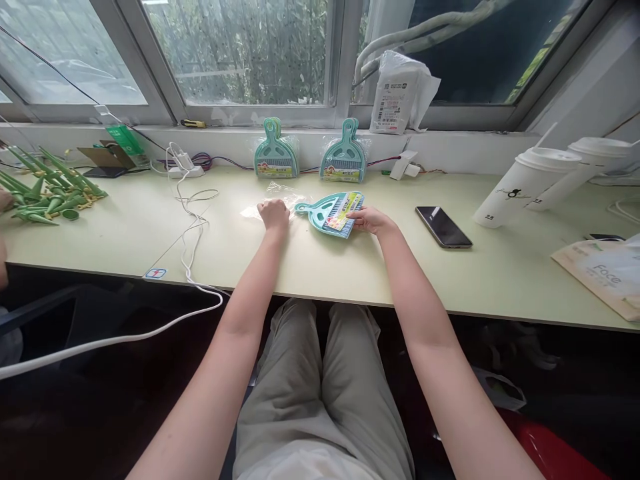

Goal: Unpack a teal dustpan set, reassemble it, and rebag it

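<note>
Plastic film (251, 212) lies partly hidden by the left hand (274, 214), fingers curled closed, contents unclear. The right hand (373, 221) pinches a turquoise dustpan (319, 217) with blue-bristled brush (345, 231).

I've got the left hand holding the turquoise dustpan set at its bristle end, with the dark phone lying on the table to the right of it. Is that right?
Not quite: the head view shows the right hand holding the turquoise dustpan set at its bristle end; the dark phone does lie to the right of it.
</note>
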Tool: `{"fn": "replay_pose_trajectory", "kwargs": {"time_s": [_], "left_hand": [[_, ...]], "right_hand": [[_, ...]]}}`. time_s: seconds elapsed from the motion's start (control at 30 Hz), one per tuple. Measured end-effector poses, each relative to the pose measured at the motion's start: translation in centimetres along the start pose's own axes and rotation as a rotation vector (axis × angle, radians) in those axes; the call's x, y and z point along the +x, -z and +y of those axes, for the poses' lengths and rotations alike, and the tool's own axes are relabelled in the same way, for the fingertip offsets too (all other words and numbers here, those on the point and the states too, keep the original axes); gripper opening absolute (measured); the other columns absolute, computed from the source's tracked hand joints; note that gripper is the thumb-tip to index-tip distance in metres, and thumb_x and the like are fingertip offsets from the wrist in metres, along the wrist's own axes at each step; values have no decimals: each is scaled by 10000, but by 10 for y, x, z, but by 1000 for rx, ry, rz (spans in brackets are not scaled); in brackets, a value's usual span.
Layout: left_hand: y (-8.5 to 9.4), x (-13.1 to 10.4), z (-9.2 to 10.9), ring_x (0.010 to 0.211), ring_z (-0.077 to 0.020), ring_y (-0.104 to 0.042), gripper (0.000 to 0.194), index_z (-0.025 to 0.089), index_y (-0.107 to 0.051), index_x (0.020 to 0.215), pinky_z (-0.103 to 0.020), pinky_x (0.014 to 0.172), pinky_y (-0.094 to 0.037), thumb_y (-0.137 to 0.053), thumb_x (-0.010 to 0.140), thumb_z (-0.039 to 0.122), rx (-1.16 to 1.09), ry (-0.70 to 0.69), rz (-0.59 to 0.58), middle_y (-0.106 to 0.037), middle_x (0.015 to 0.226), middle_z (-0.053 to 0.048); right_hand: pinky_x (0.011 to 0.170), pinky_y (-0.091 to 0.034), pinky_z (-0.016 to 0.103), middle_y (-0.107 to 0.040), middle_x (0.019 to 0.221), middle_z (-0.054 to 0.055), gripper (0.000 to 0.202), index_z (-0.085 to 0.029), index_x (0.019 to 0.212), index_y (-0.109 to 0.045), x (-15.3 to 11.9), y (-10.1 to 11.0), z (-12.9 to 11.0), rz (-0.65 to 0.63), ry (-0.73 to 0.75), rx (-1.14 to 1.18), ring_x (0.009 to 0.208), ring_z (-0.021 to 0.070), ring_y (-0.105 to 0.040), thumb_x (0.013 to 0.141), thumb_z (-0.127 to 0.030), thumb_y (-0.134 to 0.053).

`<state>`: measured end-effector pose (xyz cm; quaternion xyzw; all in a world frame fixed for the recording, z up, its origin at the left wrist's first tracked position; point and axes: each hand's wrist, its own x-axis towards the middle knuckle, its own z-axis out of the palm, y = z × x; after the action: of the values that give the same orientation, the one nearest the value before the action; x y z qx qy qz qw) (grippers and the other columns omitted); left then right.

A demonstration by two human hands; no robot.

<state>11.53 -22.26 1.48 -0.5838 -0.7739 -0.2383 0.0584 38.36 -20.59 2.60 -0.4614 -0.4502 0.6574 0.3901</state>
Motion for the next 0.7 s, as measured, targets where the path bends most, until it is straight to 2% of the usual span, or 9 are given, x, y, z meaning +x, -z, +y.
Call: {"fn": "replay_pose_trajectory", "kwargs": {"time_s": [0.2,0.33,0.53,0.6,0.7], "left_hand": [[7,-7,2,1121,-336,-471,386,177,-679,1024,-522,1044,-227,-316,928,265,-65,-53,138,-631,1029,-163],[13,-11,4,1119,-340,-470,380,188,-680,1028,-544,1056,-203,-320,930,259,-38,-73,166,-642,1033,-158],[18,-14,7,1110,-339,-479,401,174,-693,1022,-531,1064,-209,-310,932,254,1,-124,188,-650,1006,-161],[20,-16,9,1127,-333,-476,403,193,-695,1026,-519,1076,-204,-308,936,257,-5,-150,180,-654,1026,-148],[25,-20,16,1155,-320,-471,391,215,-695,1027,-498,1105,-182,-317,944,276,-43,-221,177,-659,1068,-124]], "right_hand": [[688,-619,297,-757,837,89,192,-106,893,-676,-5,-19,-2,-120,23,-22,683,180,-723,756,28,-664],[694,-625,308,-751,801,82,188,-99,880,-667,-2,-20,-1,-33,62,24,685,182,-723,747,33,-655],[805,-621,392,-740,758,40,264,-136,906,-641,5,-19,6,142,188,134,718,196,-729,710,39,-665],[829,-612,416,-741,761,38,270,-140,910,-638,5,-23,6,129,184,125,735,202,-733,702,27,-682],[841,-605,442,-745,770,49,256,-135,892,-646,2,-33,6,31,167,95,715,205,-732,692,12,-710]]}}
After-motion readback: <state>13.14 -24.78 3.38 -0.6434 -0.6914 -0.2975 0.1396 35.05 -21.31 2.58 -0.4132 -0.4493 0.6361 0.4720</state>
